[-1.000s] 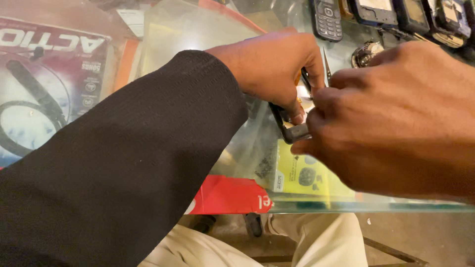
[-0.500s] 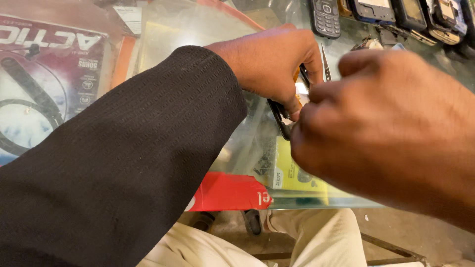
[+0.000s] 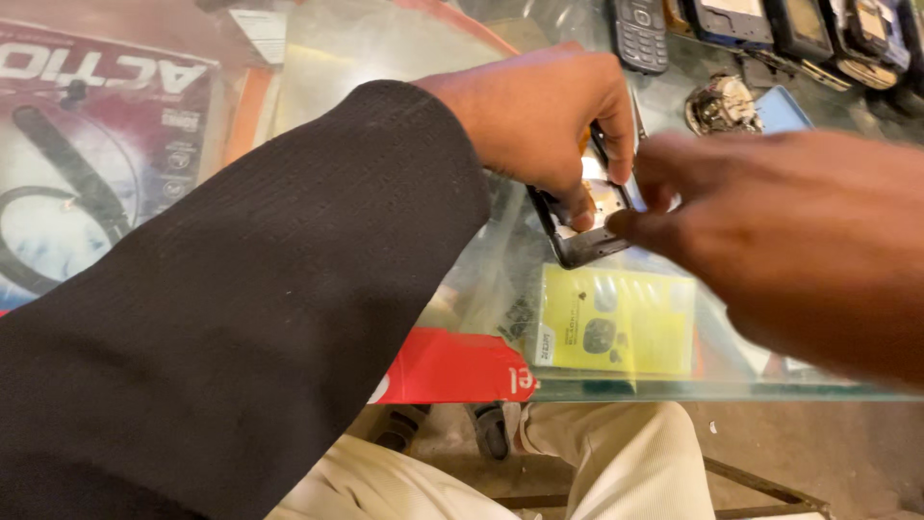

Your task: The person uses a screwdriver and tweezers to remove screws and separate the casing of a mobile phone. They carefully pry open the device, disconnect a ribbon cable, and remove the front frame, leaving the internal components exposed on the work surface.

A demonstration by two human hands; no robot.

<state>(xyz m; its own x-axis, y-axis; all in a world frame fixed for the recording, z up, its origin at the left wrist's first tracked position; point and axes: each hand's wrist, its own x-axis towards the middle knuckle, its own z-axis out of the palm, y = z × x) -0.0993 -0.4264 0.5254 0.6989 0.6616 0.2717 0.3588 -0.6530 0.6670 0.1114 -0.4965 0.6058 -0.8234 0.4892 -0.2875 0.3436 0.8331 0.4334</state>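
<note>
Phone frame, one dark, opened handset shell with pale metal parts showing inside, sits just above the glass surface, near its front edge. The left hand, reaching out of a black sleeve, has its grip clamped on the frame: the thumb presses on the near side and the fingers curl over the far side. The right hand comes in from the right, blurred, with two fingertips pinched together against the frame's right edge; whether they hold a small part between them I cannot tell.

Under the glass, just in front of the frame, lies one yellow packet picturing earbuds, and beside it one red box. One large dark-red package picturing a neckband headset lies at the far left. Along the back edge I count one keypad phone and a row of at least three more handsets, partly cut off by the picture's edge. One small round metal piece lies near them, next to one blue card. Pale trousers show below the surface.
</note>
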